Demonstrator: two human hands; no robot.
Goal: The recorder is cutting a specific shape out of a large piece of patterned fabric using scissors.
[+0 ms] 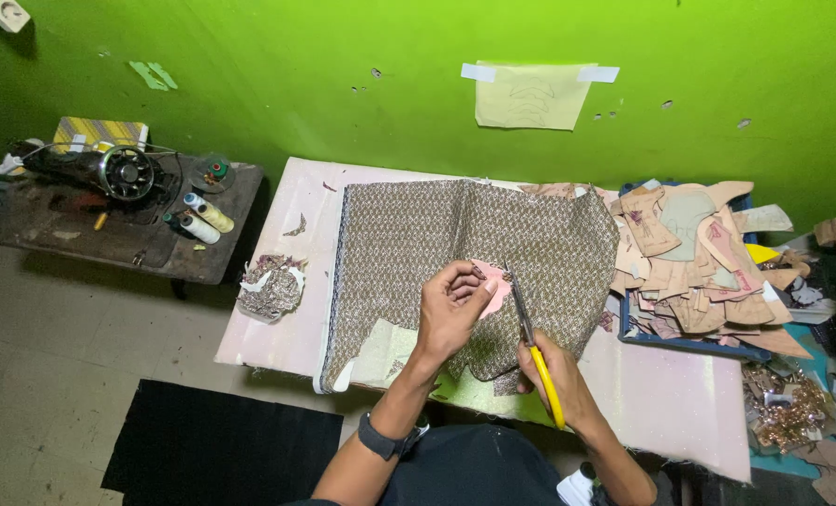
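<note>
- Pink, a small stiff pattern piece (493,286) is pinched in the left hand (451,309), fingers curled shut on it and pressing it to the patterned fabric (465,253).
- Just right of that pinch, the right hand (554,375) is closed around the yellow handles of the scissors (535,351); the blades point up and away, their tips beside the pink piece's edge.
- Under both hands the brown woven fabric lies spread on a pale pink table (291,319), its near edge ragged with cut-outs.
- Both forearms reach up from the lower edge; a dark wristband (380,439) sits on the left wrist.
- Farther right of the grip, a blue tray (680,342) is heaped with tan cardboard templates (694,258).
- Left of the grip, a bundle of fabric scraps (270,286) rests at the table's edge.
- Beyond that, a dark low bench (109,234) carries a black sewing machine (109,169) and thread spools (202,215).
- Behind, a bright green wall (343,75) bears a taped paper sheet (530,94); a black mat (216,450) lies on the grey floor.
</note>
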